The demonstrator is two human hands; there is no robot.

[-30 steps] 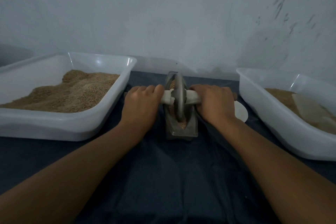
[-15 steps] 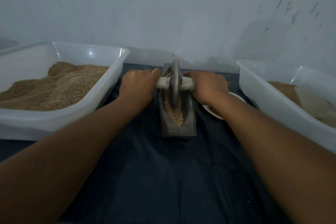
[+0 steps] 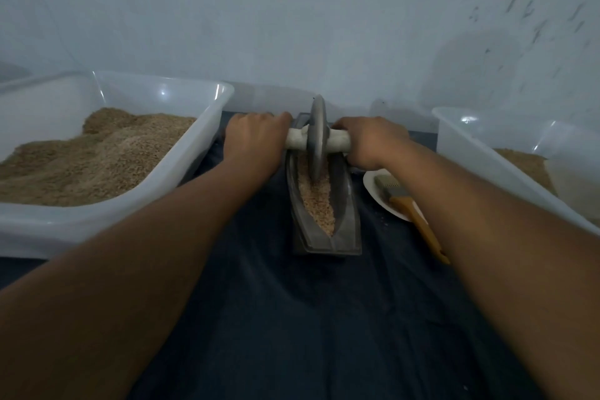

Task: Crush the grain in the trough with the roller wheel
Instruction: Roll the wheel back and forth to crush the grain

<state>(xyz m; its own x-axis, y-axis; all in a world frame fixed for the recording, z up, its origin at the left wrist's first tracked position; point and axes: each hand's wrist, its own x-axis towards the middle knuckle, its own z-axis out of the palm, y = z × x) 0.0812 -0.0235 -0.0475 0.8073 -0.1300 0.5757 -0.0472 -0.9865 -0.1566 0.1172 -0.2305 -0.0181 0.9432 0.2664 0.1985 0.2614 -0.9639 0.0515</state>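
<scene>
Metal roller wheel [image 3: 316, 136] gripped by both hands | bins flank trough [image 3: 341, 204] | brush [image 3: 409, 204] right

Dull grey metal roller wheel [image 3: 316, 136], matt dark cloth [image 3: 292, 318], glossy translucent plastic tubs [image 3: 207, 127], possibly wooden brush handle [image 3: 418, 221]

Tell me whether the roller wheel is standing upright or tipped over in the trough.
Upright. The roller wheel stands on edge in the trough, its rim in the grain, each hand gripping one end of its handle.

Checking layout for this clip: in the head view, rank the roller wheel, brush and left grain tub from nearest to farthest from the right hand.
1. roller wheel, just left of the right hand.
2. brush, on the plate below it.
3. left grain tub, far left.
</scene>
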